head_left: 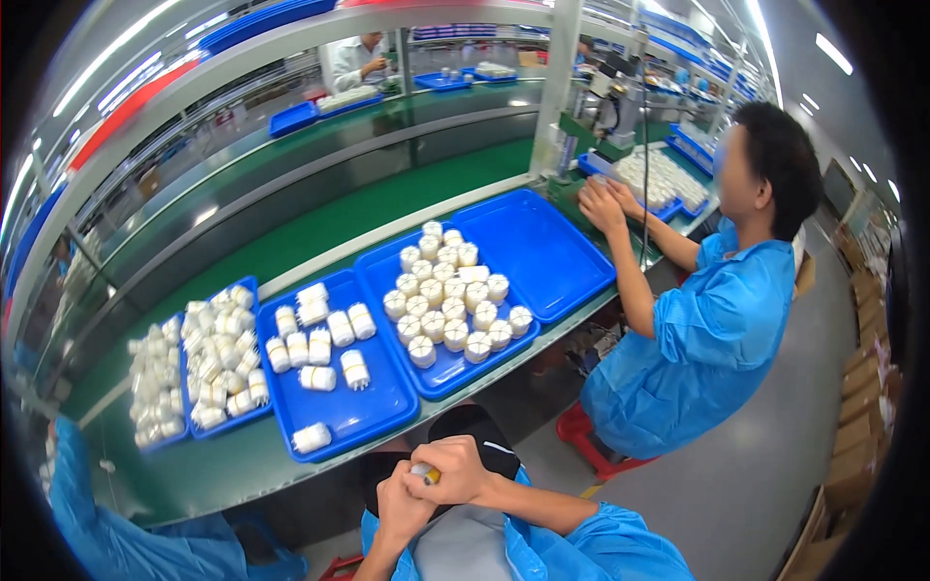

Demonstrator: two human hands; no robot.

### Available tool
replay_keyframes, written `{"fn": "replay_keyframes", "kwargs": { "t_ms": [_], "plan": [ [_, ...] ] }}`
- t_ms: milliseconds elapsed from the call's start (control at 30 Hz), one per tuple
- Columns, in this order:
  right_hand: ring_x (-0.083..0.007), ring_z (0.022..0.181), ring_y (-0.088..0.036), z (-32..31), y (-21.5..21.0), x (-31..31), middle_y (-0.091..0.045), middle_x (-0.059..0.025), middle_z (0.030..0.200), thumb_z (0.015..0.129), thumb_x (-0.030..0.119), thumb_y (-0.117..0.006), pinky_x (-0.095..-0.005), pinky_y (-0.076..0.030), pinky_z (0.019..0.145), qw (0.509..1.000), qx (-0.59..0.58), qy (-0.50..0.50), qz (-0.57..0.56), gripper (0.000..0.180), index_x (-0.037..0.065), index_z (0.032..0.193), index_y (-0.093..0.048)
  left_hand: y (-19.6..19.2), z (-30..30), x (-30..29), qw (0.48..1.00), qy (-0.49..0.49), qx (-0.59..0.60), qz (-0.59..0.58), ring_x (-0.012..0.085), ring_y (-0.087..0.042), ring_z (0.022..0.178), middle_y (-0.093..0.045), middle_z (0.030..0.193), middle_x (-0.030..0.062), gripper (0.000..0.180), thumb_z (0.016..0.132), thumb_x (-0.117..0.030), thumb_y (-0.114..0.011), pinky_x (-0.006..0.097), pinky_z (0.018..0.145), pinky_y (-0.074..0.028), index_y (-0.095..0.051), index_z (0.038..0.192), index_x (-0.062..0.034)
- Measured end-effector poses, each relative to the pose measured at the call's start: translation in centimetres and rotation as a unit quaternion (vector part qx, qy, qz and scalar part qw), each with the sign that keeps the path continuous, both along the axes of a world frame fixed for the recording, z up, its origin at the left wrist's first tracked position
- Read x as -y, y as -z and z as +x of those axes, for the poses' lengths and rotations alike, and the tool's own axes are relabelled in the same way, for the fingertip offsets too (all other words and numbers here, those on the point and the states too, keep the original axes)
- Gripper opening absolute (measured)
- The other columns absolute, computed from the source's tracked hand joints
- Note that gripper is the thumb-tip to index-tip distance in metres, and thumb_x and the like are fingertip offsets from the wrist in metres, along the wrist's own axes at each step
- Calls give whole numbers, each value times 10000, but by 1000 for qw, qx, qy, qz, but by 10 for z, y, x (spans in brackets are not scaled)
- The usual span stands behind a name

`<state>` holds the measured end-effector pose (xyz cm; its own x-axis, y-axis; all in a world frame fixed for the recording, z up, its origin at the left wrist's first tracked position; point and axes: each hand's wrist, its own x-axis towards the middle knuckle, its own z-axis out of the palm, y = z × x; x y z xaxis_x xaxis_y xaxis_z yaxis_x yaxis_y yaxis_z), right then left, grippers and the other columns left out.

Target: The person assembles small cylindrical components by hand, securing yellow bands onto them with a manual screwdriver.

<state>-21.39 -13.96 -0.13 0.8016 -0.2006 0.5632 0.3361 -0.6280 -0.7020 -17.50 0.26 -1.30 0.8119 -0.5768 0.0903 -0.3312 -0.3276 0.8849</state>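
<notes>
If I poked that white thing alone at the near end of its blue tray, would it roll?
The white piece might roll, since it looks round-sided and lies on its side. The blue tray has a raised rim that would probably stop it. It isn't sagging, so it's probably stiff.

Five blue rectangular plastic trays (pixel 363 416) sit side by side along the flat green counter (pixel 208 474), white cylindrical parts (pixel 355 369) lying in the left four, and the fifth's right of those, slightly farther back.
</notes>
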Motion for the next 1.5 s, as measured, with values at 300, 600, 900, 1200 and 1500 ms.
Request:
{"fn": "replay_keyframes", "kwargs": {
  "t_ms": [300,600,900,1200,1500],
  "plan": [
    [-264,486,-565,3,7,-13,-568,-82,567,680,208,-714,-348,-440,467,996,61,-46,-36,195,77,625,-580,9,-6,-17,998,52,-18,-26,421,-672,860,-686,907,218,373,763,-155,-739,407,701,-546,-607,1084,-19],
    [-275,562,-605,22,-15,-3,-616,-89,668,698,239,-757,-343,-496,560,993,-18,-120,-4,244,38,761,-634,28,12,-17,970,42,-185,-153,153,-627,901,-649,968,98,425,739,-138,-782,319,763,-507,-570,1090,-31],
    [-155,559,-542,-1,12,20,-583,-85,720,858,128,-682,-277,-411,506,970,-211,-40,109,140,-3,861,-635,26,31,-22,861,71,-401,-305,126,-597,684,-596,799,72,372,949,-376,-513,240,577,-481,-582,991,-13],
    [-134,577,-522,-14,24,16,-568,-72,734,849,94,-699,-262,-395,514,960,-222,-66,158,144,-10,941,-662,40,17,-24,850,49,-427,-304,125,-564,622,-560,703,73,293,923,-280,-470,234,517,-425,-570,916,-5],
    [-88,680,-522,15,3,35,-566,-37,745,970,235,-561,-239,-397,597,911,-280,-115,280,267,-17,984,-647,11,53,-18,943,42,-278,-176,79,-502,832,-529,925,-1,410,750,-96,-780,243,728,-432,-536,1078,-60]
  ]
}}
